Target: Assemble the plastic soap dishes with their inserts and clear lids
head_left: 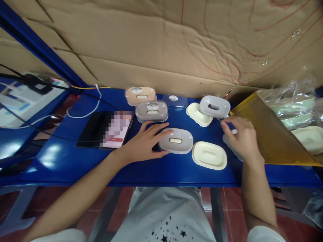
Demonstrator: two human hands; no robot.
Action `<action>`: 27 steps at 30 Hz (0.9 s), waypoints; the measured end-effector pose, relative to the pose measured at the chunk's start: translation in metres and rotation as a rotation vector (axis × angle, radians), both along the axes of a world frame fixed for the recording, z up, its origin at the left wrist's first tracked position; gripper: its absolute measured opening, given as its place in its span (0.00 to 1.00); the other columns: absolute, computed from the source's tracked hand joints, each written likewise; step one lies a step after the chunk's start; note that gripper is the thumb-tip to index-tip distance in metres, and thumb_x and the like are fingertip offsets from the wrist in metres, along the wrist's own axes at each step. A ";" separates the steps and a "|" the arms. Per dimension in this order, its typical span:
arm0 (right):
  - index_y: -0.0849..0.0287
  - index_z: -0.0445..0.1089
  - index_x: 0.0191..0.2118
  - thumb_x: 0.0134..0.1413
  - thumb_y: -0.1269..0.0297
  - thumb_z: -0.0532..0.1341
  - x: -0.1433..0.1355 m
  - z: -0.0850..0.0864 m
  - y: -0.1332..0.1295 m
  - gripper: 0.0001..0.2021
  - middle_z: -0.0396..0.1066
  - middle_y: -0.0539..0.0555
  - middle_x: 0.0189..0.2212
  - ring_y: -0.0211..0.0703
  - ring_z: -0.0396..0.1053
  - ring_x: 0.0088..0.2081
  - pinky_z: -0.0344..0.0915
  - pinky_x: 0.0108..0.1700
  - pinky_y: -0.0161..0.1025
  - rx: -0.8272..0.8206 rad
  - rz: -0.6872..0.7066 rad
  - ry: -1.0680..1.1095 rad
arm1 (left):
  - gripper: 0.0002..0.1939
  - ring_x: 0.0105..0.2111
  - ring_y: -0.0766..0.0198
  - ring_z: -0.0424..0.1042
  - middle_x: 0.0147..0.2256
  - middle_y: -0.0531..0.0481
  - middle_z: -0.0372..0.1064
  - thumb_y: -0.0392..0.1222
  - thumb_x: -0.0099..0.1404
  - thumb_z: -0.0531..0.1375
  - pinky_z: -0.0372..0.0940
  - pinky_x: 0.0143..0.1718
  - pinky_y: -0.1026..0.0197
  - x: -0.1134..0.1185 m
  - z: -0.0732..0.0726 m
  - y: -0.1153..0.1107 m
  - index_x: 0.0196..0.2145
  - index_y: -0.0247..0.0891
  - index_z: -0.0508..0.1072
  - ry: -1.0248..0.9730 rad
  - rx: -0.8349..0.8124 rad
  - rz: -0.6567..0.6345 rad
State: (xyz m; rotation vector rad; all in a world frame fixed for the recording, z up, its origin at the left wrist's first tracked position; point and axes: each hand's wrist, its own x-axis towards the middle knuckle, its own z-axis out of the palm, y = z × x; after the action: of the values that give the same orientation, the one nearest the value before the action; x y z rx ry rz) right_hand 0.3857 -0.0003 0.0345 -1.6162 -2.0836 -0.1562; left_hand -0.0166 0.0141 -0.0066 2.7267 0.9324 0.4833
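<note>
Gray oval dish [185, 141] sits mid-frame on the blue table [148, 174], yellow-brown box [264, 137] lower right. Left hand [145, 143], fingers spread, touches it; right hand [241, 136], right of center, curls, pinch unclear. Cream oval tray [209, 155] lies beside the dish.

On the table [151, 174], the phone [116, 129] lies left of the dishes [209, 155] (box [257, 134] at right).

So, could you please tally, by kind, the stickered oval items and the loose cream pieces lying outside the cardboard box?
Peach dish with sticker: 1
Grey dish with sticker: 1
Clear cover with sticker: 1
Loose cream pieces: 2
Total: 5
</note>
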 end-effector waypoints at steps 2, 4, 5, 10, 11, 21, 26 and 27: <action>0.55 0.77 0.53 0.74 0.49 0.57 0.019 -0.007 0.008 0.18 0.81 0.64 0.52 0.65 0.77 0.53 0.70 0.56 0.61 -0.093 -0.211 -0.057 | 0.35 0.71 0.40 0.64 0.74 0.35 0.61 0.55 0.73 0.67 0.46 0.75 0.33 0.000 0.000 0.001 0.72 0.43 0.65 -0.005 -0.024 0.002; 0.58 0.74 0.60 0.71 0.45 0.58 0.031 -0.018 0.014 0.24 0.78 0.69 0.58 0.71 0.75 0.56 0.69 0.57 0.67 -0.201 -0.311 -0.098 | 0.35 0.70 0.39 0.66 0.72 0.36 0.63 0.54 0.72 0.67 0.46 0.75 0.32 0.000 0.001 0.001 0.72 0.46 0.66 -0.012 -0.050 0.009; 0.58 0.72 0.62 0.70 0.44 0.58 0.033 -0.024 0.015 0.27 0.76 0.70 0.60 0.74 0.74 0.58 0.68 0.58 0.70 -0.251 -0.329 -0.104 | 0.35 0.70 0.39 0.67 0.72 0.37 0.64 0.54 0.72 0.67 0.45 0.75 0.32 0.001 0.001 0.001 0.72 0.47 0.66 -0.014 -0.058 0.012; 0.58 0.68 0.67 0.68 0.39 0.59 0.030 -0.038 0.020 0.33 0.69 0.72 0.65 0.77 0.68 0.65 0.60 0.64 0.77 -0.367 -0.385 -0.060 | 0.35 0.70 0.41 0.66 0.72 0.37 0.64 0.54 0.73 0.67 0.44 0.76 0.34 0.000 0.001 0.001 0.72 0.46 0.65 -0.003 -0.062 0.010; 0.57 0.68 0.67 0.66 0.39 0.61 0.028 -0.039 0.021 0.34 0.69 0.71 0.64 0.77 0.68 0.65 0.60 0.64 0.77 -0.375 -0.405 -0.039 | 0.35 0.70 0.42 0.66 0.72 0.37 0.64 0.54 0.73 0.67 0.44 0.76 0.35 -0.001 0.001 0.002 0.72 0.45 0.65 0.000 -0.063 0.007; 0.54 0.61 0.73 0.55 0.36 0.70 0.039 -0.050 0.038 0.46 0.60 0.70 0.71 0.73 0.63 0.70 0.64 0.66 0.71 -0.286 -0.383 0.180 | 0.34 0.71 0.42 0.65 0.73 0.37 0.63 0.54 0.73 0.66 0.45 0.75 0.35 -0.001 0.000 0.002 0.72 0.45 0.65 0.008 -0.062 -0.003; 0.57 0.71 0.65 0.59 0.40 0.68 0.039 -0.048 0.040 0.36 0.73 0.67 0.63 0.68 0.71 0.63 0.67 0.65 0.65 -0.256 -0.326 0.180 | 0.33 0.71 0.42 0.65 0.72 0.37 0.63 0.53 0.74 0.65 0.45 0.75 0.34 -0.001 0.000 0.001 0.72 0.45 0.65 0.010 -0.056 0.001; 0.57 0.72 0.63 0.59 0.41 0.68 0.038 -0.046 0.039 0.33 0.75 0.67 0.61 0.67 0.73 0.61 0.68 0.64 0.64 -0.226 -0.320 0.190 | 0.33 0.71 0.42 0.65 0.72 0.38 0.64 0.53 0.74 0.65 0.45 0.75 0.34 -0.001 0.000 0.001 0.72 0.46 0.65 0.007 -0.058 0.003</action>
State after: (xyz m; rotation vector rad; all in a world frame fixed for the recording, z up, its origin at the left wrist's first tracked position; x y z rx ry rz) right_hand 0.4239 0.0388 -0.0111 -2.0086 -1.7408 0.1269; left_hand -0.0179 0.0152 -0.0068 2.6773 0.9371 0.4405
